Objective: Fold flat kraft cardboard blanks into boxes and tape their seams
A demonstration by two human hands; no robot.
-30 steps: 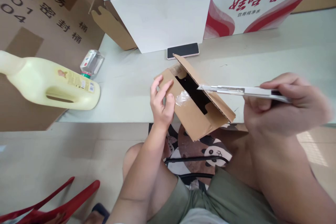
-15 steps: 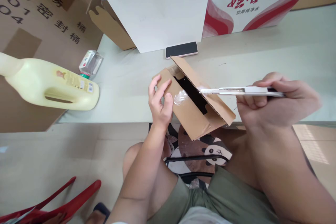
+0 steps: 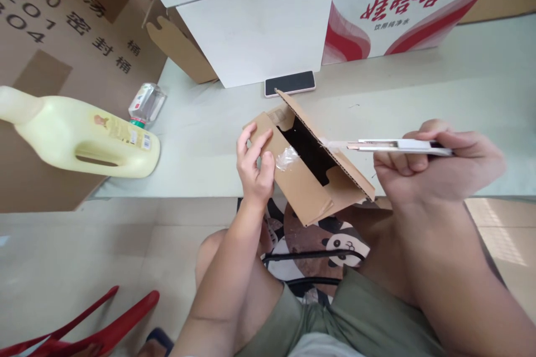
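My left hand (image 3: 256,164) grips the near-left side of a small brown cardboard box (image 3: 299,184), thumb and fingers on its panel. The box sits tilted at the table's front edge, its lid flap (image 3: 330,148) lifted and the dark inside showing. Crumpled clear tape (image 3: 287,158) clings to the panel beside my thumb. In my right hand (image 3: 439,162), fingers closed, is a white utility knife (image 3: 393,146), pointing left at the flap. Its tip lies by a whitish strip at the flap; whether it touches cannot be made out.
A phone (image 3: 290,84) lies behind the box, before a white carton (image 3: 255,39). Right of that stands a red-and-white water carton (image 3: 393,22). At left are a yellow jug (image 3: 84,136), a small clear bottle (image 3: 147,103) and a large brown carton (image 3: 46,50) on the table (image 3: 473,83).
The knife has drawn back slightly to the right, away from the box opening. The flap stands a little more open. My left hand keeps its hold.
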